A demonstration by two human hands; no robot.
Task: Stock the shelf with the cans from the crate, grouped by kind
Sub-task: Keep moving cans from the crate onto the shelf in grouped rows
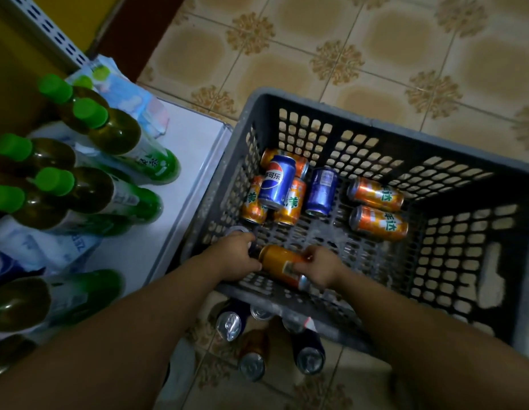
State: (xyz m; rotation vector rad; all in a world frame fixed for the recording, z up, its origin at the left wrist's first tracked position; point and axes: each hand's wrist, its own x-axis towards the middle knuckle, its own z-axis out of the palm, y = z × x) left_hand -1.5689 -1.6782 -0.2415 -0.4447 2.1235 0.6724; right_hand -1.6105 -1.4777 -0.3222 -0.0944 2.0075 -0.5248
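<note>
Head view: nearest, a few cans lie on the tiled floor just outside the near wall of the crate; inside it, the right hand has its grip wrapped round an orange can lying on its side, and the left hand curls just beside that can, over a silver-topped can in the near left corner; I cannot tell whether its grip holds it. Farther in, two blue cans and several loose orange cans lie on the crate bottom, one blue across two orange; left of the crate, a white shelf carries green-capped bottles.
</note>
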